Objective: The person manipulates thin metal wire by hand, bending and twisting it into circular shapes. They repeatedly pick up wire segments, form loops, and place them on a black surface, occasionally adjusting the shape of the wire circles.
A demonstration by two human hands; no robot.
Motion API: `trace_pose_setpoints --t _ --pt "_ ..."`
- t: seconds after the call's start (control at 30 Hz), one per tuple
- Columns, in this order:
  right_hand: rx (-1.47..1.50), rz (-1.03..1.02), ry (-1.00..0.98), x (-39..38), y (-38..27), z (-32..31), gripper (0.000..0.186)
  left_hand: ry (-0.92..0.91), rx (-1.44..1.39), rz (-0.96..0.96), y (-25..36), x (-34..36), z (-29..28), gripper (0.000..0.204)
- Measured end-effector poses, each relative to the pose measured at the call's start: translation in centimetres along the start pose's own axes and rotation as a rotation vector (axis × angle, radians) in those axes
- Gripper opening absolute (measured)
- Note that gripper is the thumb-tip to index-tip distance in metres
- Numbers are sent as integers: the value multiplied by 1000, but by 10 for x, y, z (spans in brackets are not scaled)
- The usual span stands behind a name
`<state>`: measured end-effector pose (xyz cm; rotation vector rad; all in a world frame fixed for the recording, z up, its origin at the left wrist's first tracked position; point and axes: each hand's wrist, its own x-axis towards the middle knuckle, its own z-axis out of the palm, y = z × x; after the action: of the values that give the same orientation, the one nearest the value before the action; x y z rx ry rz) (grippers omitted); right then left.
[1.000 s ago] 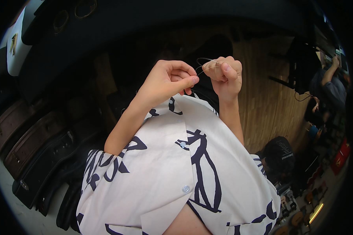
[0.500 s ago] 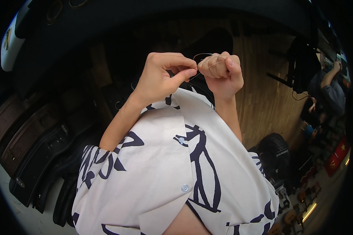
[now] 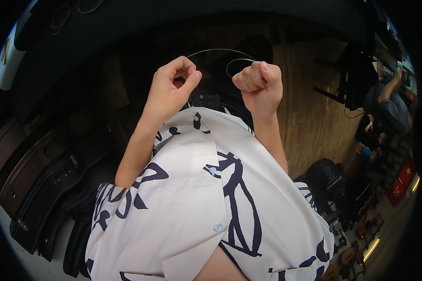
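Note:
A thin metallic string (image 3: 220, 49) bows upward in an arc between my two hands, in front of my patterned white shirt. My left hand (image 3: 171, 91) is closed, thumb and forefinger curled together where one end of the arc meets them. Opposite it, my right hand (image 3: 260, 89) makes a fist with the thumb on top, gripping the string. A smaller loop of the string (image 3: 228, 67) curves out beside that fist. What lies inside the curled fingers is hidden.
Beyond my hands is a dark surface (image 3: 140, 23) bearing thin coiled rings (image 3: 61, 18) and a white object (image 3: 7, 65). Dark instrument cases (image 3: 47, 201) stand at left. Right are wooden floor (image 3: 305, 93), a black bag (image 3: 326, 178), another person (image 3: 394, 105) and several guitars (image 3: 349, 257).
My hands have moved apart, the left one going left and slightly toward me. The string now spans the gap in a wide arc; before, the hands nearly touched.

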<state>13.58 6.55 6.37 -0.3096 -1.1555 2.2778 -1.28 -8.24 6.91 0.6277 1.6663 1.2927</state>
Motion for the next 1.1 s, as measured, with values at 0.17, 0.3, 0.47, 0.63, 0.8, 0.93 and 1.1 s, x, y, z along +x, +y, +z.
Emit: trace_pose_setpoints --t 0.17,0.3,0.47,0.63,0.8,0.93,1.1 --pt "41 124 24 2 3 7 48 258 57 345 8 -12 -2 16" --pt "-5 305 -11 5 3 13 48 447 406 950 18 -10 2 15" --pt "-98 374 -99 3 2 16 45 331 689 890 33 -1 12 13" --pt "-198 273 -4 3 1 16 37 56 225 458 25 -4 14 5" --pt "-224 207 59 2 1 17 24 127 31 416 5 1 19 11" --pt "-399 131 16 2 -2 11 14 21 -48 175 11 0 10 22" --pt "-729 174 -89 2 -12 6 10 -25 141 216 18 1 1 18"
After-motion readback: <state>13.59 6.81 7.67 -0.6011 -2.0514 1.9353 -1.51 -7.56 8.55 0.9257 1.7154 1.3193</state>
